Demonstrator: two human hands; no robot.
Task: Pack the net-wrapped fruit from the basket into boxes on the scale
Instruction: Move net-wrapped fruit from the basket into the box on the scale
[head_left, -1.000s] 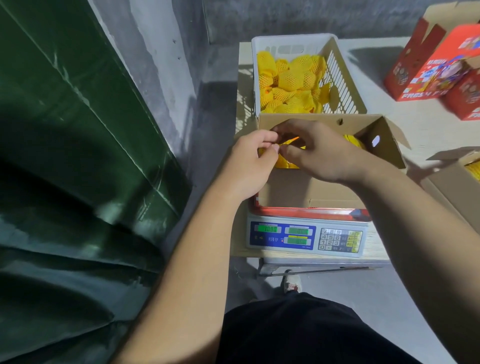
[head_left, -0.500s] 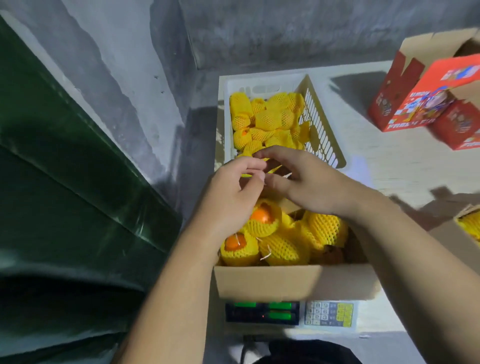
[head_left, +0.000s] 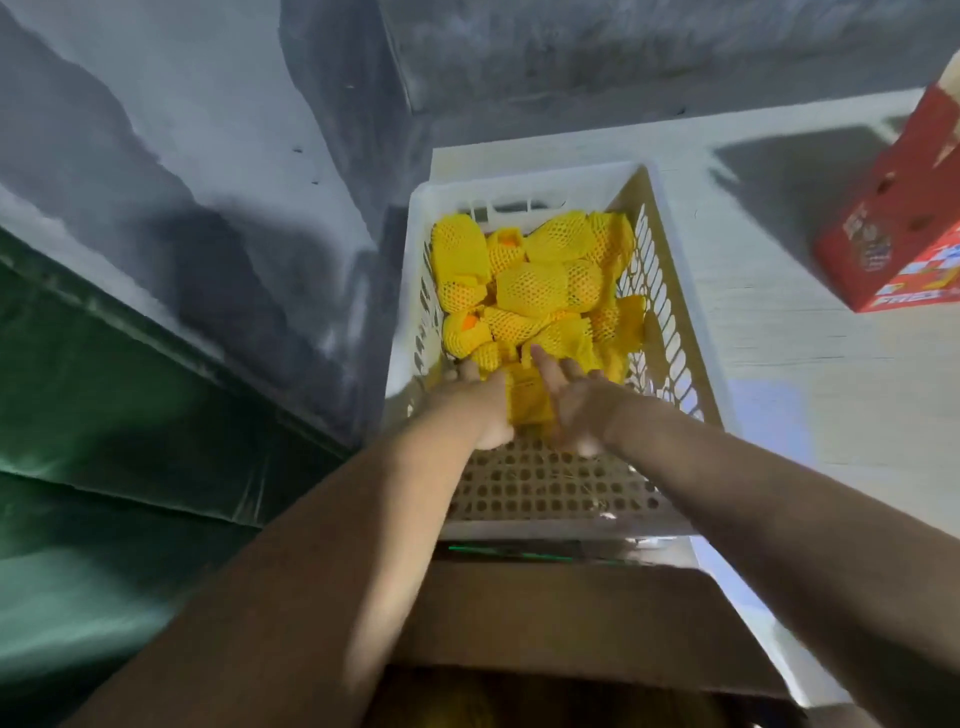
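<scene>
A white slatted basket (head_left: 524, 189) stands on the table and holds several fruits in yellow foam net (head_left: 530, 286), heaped at its far end. Both my hands are inside the basket at the near edge of the heap. My left hand (head_left: 485, 410) and my right hand (head_left: 574, 410) face each other, fingers stretched forward, and press one net-wrapped fruit (head_left: 527, 402) between their palms. The brown cardboard box (head_left: 571, 618) lies below my forearms at the bottom of the view, its inside dark. The scale is hidden under it.
A red printed carton (head_left: 893, 234) stands on the pale table (head_left: 779, 338) at the right. A grey concrete wall (head_left: 208, 156) runs along the left and back, with a green tarpaulin (head_left: 104, 441) below it. The basket's near floor (head_left: 540, 483) is bare mesh.
Both hands left the cardboard box and reached forward into the basket, where they now press a fruit between them. The camera tilted forward, so the box and scale slid to the bottom.
</scene>
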